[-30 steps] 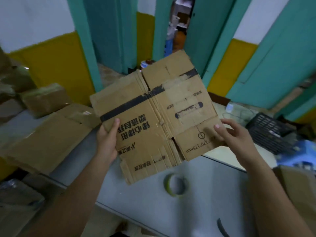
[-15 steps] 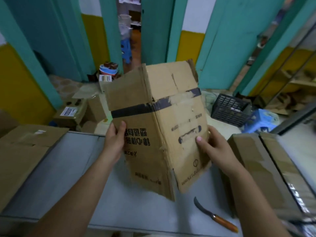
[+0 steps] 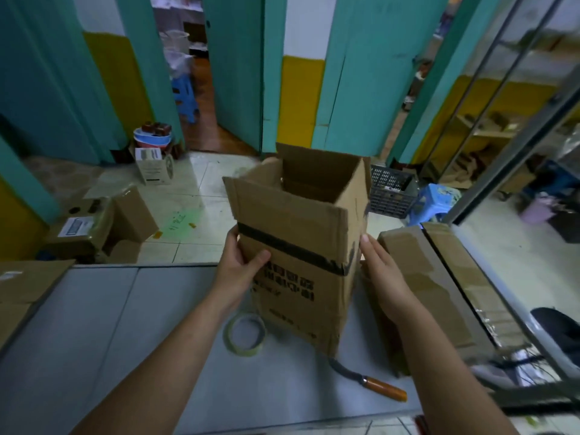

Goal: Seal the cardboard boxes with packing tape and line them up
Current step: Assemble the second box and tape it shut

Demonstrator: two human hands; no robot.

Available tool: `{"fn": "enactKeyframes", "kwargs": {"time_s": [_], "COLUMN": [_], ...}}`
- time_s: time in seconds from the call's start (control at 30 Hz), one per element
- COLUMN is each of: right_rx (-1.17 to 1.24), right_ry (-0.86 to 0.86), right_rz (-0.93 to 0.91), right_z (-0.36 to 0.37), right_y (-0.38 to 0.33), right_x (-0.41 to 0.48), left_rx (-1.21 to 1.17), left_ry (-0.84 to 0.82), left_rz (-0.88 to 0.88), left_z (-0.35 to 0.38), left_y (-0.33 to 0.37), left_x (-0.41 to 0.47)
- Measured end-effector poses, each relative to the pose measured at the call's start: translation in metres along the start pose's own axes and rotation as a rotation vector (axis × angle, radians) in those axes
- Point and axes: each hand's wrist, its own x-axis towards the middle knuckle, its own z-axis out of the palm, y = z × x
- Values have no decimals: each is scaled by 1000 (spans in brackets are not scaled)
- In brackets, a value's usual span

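Grey bench, mid-span: upright box between left hand curled round its edge and flat right hand, tape just beside.

- Teal doors across the back at twelve o'clock, a yellow-and-white wall between them.
- Open doorway at eleven o'clock.
- Pale, glossy floor tiles at ten o'clock.
- Blue stool just beside a black crate, two o'clock.
- Grey table at seven o'clock.

The grey table holds a roll of tape near its middle. A knife with an orange handle lies at 4 o'clock from the tape. A taped box sits at 3 o'clock, and flat cardboard at 9 o'clock.
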Motion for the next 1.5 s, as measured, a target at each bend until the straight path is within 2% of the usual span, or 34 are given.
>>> {"fn": "enactKeyframes", "kwargs": {"time_s": [0.2, 0.33, 0.47, 0.53, 0.67, 0.73, 0.87, 1.03, 1.2, 1.37, 1.5], "right_rx": [183, 309, 323, 315, 262, 230, 146, 70, 81, -92, -203], "right_ry": [-53, -6, -25, -43, -81, -82, -104, 2, 29, 27, 25], "right_rz": [123, 177, 243, 256, 233, 191, 71, 57, 30, -61, -145], "right_z": [14, 10, -2, -8, -6, -3, -3, -5, -10, -20, -19], "right_y": [11, 27, 35, 37, 31, 28, 30, 34, 40, 32, 28], "right_x": [9, 7, 0, -1, -1, 1, 4, 2, 2, -3, -4], "left_rx": [11, 24, -234, -283, 0, 101, 142, 190, 333, 400, 304], "left_ry": [-74, -126, -170, -181, -240, -227, -175, -218, -268, -313, -326], "left_rz": [-126, -186, -350, -424, -548, -544, -490, -499, -429, -358, -244], "left_z": [6, 0, -11, -15, -2, 7, 10, -1, -3, 1, -2], "left_y": [-22, -25, -8, 3, 27, 36, 39, 34, 31, 35, 37], "left_x": [-17, -29, -32, -26, -8, -1, 1, -11, -17, -16, -19]}}
